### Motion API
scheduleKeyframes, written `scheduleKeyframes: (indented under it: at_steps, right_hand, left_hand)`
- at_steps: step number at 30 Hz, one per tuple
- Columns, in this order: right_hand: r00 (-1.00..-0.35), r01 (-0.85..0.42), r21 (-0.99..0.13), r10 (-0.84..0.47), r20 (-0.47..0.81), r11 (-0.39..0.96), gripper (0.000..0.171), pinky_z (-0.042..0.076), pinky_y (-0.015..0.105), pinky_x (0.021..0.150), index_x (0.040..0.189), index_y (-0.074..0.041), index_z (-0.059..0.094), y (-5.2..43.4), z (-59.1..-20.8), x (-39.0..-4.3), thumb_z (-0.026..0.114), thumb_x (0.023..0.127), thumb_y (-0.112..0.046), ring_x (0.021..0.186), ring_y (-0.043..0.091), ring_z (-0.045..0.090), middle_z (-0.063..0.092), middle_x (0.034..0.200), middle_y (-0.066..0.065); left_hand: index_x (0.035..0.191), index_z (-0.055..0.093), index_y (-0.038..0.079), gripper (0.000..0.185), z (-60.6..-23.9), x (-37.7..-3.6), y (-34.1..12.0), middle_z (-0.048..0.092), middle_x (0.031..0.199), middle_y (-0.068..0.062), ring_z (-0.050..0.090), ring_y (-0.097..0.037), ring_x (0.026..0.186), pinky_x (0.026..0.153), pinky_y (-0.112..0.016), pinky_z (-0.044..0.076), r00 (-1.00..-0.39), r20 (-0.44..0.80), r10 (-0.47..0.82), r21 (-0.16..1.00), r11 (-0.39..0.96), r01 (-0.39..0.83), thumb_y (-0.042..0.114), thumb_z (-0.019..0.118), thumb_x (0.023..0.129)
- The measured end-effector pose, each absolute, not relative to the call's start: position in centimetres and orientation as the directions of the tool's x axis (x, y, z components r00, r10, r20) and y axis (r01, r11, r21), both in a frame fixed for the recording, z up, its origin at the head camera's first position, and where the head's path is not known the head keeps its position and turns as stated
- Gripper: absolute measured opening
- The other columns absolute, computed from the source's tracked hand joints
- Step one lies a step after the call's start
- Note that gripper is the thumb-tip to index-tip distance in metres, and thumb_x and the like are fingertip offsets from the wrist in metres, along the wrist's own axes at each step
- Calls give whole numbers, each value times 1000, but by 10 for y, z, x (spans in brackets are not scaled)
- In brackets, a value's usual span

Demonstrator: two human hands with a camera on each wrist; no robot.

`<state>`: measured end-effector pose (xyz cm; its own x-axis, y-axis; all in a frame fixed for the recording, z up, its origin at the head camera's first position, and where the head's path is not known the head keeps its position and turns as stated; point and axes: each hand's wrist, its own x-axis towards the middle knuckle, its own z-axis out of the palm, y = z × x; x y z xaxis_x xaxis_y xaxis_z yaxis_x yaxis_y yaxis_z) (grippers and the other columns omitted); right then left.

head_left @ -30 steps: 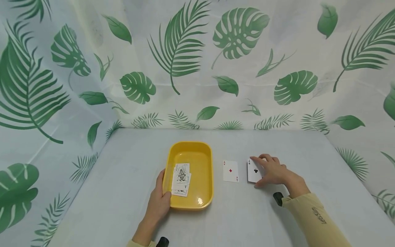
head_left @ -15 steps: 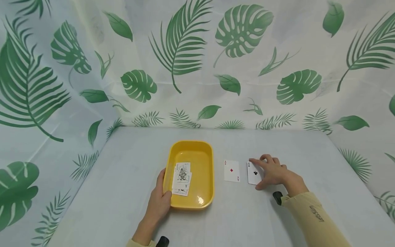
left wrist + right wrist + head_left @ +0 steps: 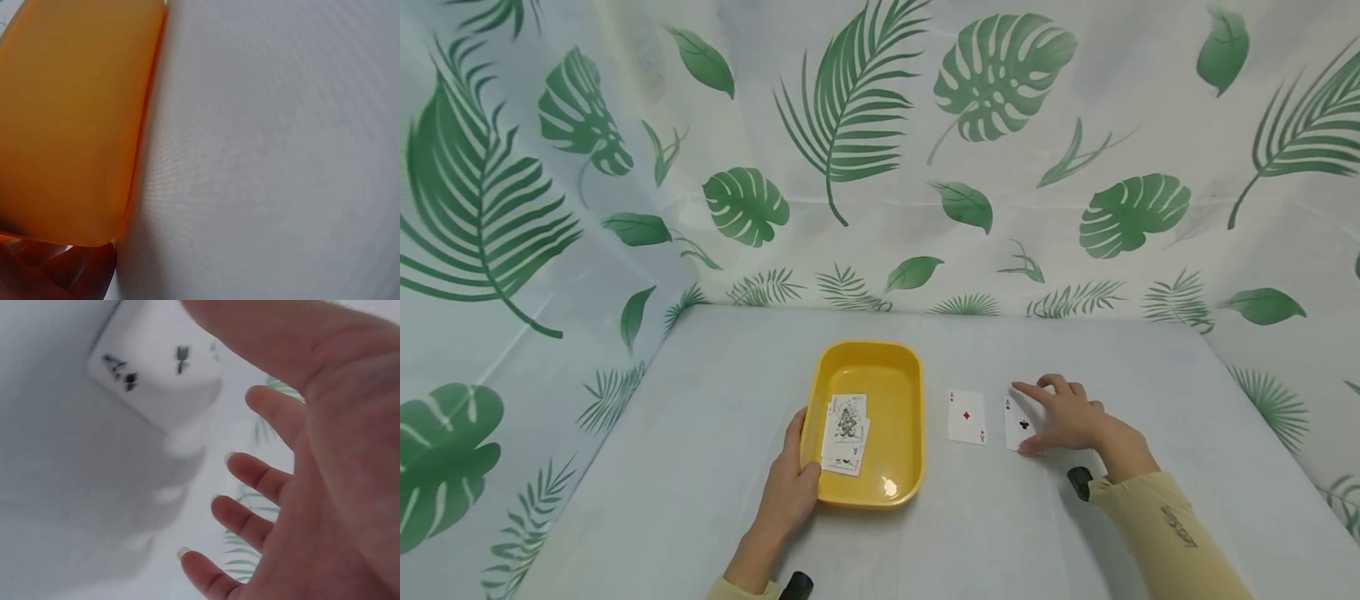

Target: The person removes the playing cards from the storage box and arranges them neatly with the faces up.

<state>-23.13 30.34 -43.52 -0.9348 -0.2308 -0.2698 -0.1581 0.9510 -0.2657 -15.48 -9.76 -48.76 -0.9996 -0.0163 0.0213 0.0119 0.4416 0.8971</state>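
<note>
Right hand: the right hand [image 3: 1063, 415] lies over the ace of clubs [image 3: 1018, 420] on the table [image 3: 700, 467], fingers spread and nearly straight, index fingertip reaching across the card's far edge, thumb at its near right corner. In the right wrist view the fingers [image 3: 262, 477] are loose and splayed above the card [image 3: 156, 375]; it touches the card rather than pinching it, though how hard it presses I cannot tell.

Left hand: the left hand [image 3: 788, 492] grips the near left rim of the yellow tray [image 3: 891, 367], thumb hooked over the edge into the tray, the rest of the hand against the outer wall. The left wrist view shows only the tray wall [image 3: 69, 125] and a little of the hand beneath it.

Where the card lies: the ace of clubs is directly under the right hand, to the right of the tray and well apart from the left hand. Its long axis runs away from the person, roughly parallel to the tray's long side.

Between card and tray: an ace of diamonds [image 3: 966, 416] lies face up, just beside the ace of clubs, not touching it, aligned the same way.

Tray contents: a small, loosely squared stack of cards [image 3: 845, 433], face up, sits in the near left part of the tray beside the left thumb; the rest of the tray floor is bare yellow.
</note>
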Motion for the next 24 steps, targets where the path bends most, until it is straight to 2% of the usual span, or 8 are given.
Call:
scheduleKeyframes:
  at_steps: [3,6,11,16,24]
  right_hand:
    - [-948,-199,-274,-256,-189,941,81,38,72,82,146,-10,51,302,-430,-233,83,79,-43,121,57,36,41,135,26]
    - [-958,-229,-296,-268,-100,927,63,40,71,83,138,-7,58,297,-424,-236,78,85,-35,118,55,43,49,132,26]
    - [-963,-244,-381,-268,-12,892,40,47,60,88,128,-2,64,280,-413,-242,71,92,-18,110,43,56,61,120,22]
    - [-955,-288,-408,-290,58,867,35,49,53,85,125,-2,65,260,-399,-244,70,93,-14,103,37,60,65,111,17]
    - [-941,-337,-398,-321,109,853,32,50,50,85,123,-6,66,231,-380,-250,70,93,-17,102,32,59,65,110,11]
  left_hand:
    - [160,22,12,77,-487,-155,-97,44,153,-9,53,-24,106,89,-43,40,-1000,26,-17,897,443,16,-1,43,87]
    - [160,22,12,77,-487,-155,-97,44,154,-9,52,-24,107,90,-44,40,-999,31,-17,895,446,20,-1,44,87]
    - [160,22,11,77,-487,-156,-97,43,155,-10,52,-24,110,93,-45,40,-999,33,-23,891,454,19,-1,44,87]
    - [159,23,9,77,-489,-155,-98,42,155,-12,51,-25,112,96,-48,40,-999,40,-24,888,459,25,-2,44,86]
    - [159,23,9,77,-489,-156,-98,43,155,-11,52,-24,113,98,-48,40,-999,43,-23,892,451,28,-2,43,86]
